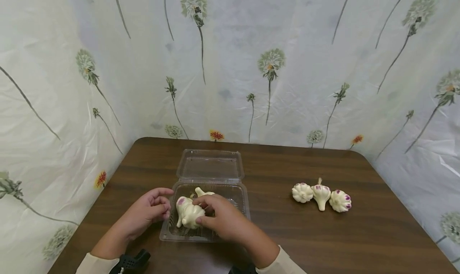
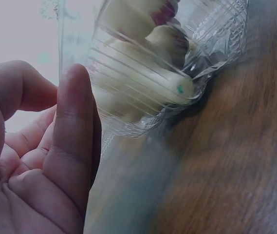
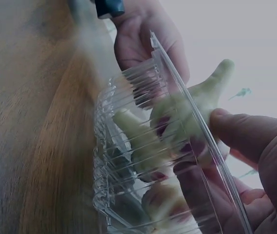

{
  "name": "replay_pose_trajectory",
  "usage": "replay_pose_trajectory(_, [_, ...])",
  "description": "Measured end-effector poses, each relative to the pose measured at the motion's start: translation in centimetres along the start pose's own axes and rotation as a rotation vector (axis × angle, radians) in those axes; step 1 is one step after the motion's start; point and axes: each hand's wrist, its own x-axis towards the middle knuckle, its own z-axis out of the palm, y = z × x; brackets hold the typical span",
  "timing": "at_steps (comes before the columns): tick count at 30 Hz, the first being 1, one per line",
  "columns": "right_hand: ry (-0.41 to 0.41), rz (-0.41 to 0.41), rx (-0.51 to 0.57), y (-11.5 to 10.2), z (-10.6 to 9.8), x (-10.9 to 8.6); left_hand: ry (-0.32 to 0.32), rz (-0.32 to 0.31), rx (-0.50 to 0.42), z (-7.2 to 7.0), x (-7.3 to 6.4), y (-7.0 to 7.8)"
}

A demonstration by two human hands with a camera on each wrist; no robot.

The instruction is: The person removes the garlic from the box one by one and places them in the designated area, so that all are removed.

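Observation:
A clear plastic clamshell box (image 1: 245,202) lies on the table with its lid (image 1: 210,166) folded back. Inside its left half, several white garlic bulbs with purple marks, one a garlic bulb (image 1: 182,202), sit close together. My right hand (image 1: 224,218) pinches a garlic bulb (image 1: 192,217) between thumb and fingers, over the others. In the right wrist view that bulb's stem (image 3: 221,70) points up above the box rim. Beside the box's left wall is my left hand (image 1: 149,208), fingers loosely curled and holding nothing. Whether it touches the wall, I cannot tell.
Toward the right of the brown wooden table (image 1: 273,226), three more garlic bulbs (image 1: 321,193) stand in a row, touching or nearly so. A flower-printed sheet (image 1: 230,66) hangs behind the table and along its sides.

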Motion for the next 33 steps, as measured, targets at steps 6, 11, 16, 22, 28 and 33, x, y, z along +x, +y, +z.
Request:
replay_pose_trajectory(6, [0.021, 0.004, 0.003, -0.3, -0.2, -0.4, -0.004, 0.017, 0.004, 0.0, -0.3, 0.2])
replay_pose_trajectory(11, [0.036, 0.024, 0.021, -0.4, -0.3, -0.8, -0.004, 0.017, 0.004, 0.1, -0.3, 0.3])
replay_pose_trajectory(16, [0.060, 0.031, 0.024, -0.2, -0.7, -1.2, -0.006, 0.017, -0.005, 0.2, -0.2, 0.1])
replay_pose_trajectory(22, [0.092, 0.011, 0.026, 0.1, -0.9, -1.6, -0.013, 0.016, -0.017, 0.3, -0.2, 0.0])
replay_pose_trajectory(28, [0.120, 0.022, 0.052, 0.3, -1.2, -2.0, -0.014, 0.011, -0.018, 0.3, -0.2, 0.2])
replay_pose_trajectory(33, [0.150, 0.019, 0.070, 0.4, -1.3, -2.3, -0.010, 0.008, -0.021, 0.3, -0.1, 0.2])
